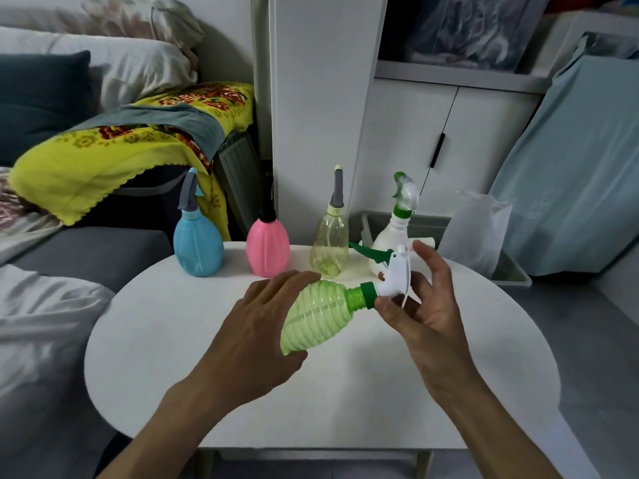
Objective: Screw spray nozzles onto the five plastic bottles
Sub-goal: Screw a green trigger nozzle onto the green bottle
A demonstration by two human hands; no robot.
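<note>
My left hand (257,326) grips a ribbed light-green bottle (318,314), held tilted above the round white table (173,357) with its neck pointing right. A white spray nozzle (394,274) with a green collar and green trigger sits on that neck. My right hand (423,305) pinches the nozzle at its collar between thumb and fingers. Along the table's far edge stand a blue bottle (197,245), a pink bottle (268,247), a clear yellowish bottle (329,252) and a white bottle (390,236), each upright with a nozzle on top.
A grey sofa with a yellow patterned blanket (103,150) lies to the left. White cabinets (415,140) stand behind the table. A grey bin (511,267) with a plastic bag sits on the floor at the right.
</note>
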